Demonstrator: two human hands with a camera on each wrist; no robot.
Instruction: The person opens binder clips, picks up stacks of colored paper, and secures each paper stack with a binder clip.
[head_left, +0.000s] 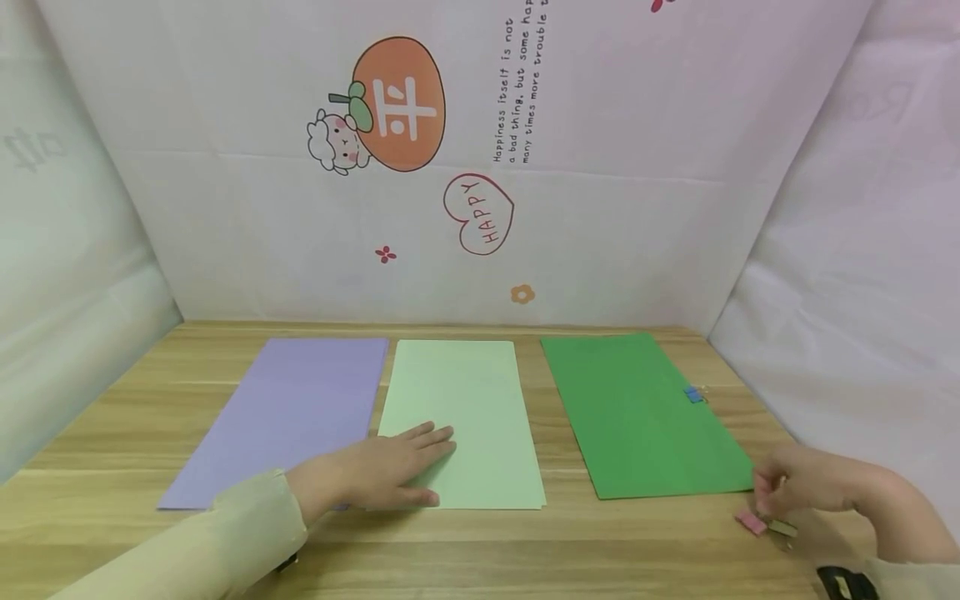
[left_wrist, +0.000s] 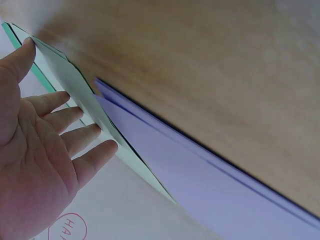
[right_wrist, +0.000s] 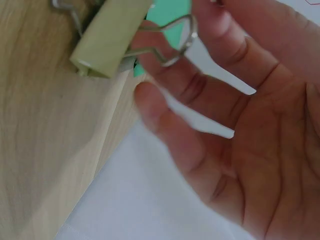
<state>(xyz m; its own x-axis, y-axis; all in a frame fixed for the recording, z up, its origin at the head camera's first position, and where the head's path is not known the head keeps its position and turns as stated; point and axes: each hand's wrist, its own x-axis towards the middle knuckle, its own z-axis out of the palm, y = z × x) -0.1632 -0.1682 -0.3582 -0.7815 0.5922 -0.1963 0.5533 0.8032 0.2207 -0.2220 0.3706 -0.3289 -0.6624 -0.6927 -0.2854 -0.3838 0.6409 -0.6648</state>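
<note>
My left hand lies spread, palm down, on the near left part of a pale green paper stack. At the near right corner of a dark green sheet, my right hand reaches down with bent fingers. Its fingertips are right at a pink binder clip and an olive-yellow binder clip on the table. In the right wrist view the yellow clip's wire handle overlaps the fingers; the thumb and index tips are cut off, so I cannot tell whether they pinch a clip.
Purple paper lies left of the pale green stack. A blue binder clip sits on the dark green sheet's right edge. White printed cloth hangs behind the wooden table and along both sides.
</note>
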